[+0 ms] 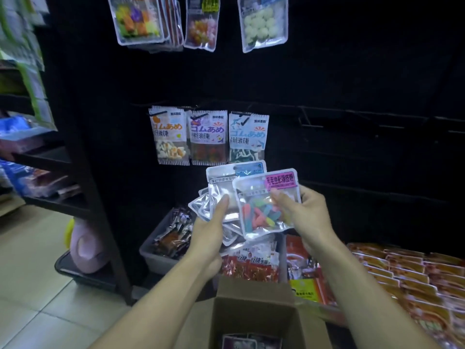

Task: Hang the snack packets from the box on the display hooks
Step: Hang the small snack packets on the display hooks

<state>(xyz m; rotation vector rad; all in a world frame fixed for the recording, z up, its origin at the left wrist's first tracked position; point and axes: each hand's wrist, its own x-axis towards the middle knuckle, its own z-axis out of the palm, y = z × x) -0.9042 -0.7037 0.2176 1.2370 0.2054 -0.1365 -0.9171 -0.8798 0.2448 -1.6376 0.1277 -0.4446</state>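
My left hand [210, 224] grips a fanned stack of silver snack packets [222, 191] from below. In front of that stack, my right hand [302, 210] pinches a clear packet of colourful gummies with a pink label [261, 210] by its right edge. Both hands are raised before the black display wall. An open cardboard box [254, 311] stands below my arms, with a few dark packets [251, 342] in its bottom. Three gummy packets [208, 137] hang in a row on hooks just above my hands. Bare black hooks [317, 119] jut out to their right.
More packets [198, 21] hang at the top of the wall. A grey bin of wrapped snacks [151, 250] and red snack packs [251, 265] sit under the hooks. Rows of orange packets [402, 278] fill the right. A black shelf unit [50, 159] stands left, over tiled floor.
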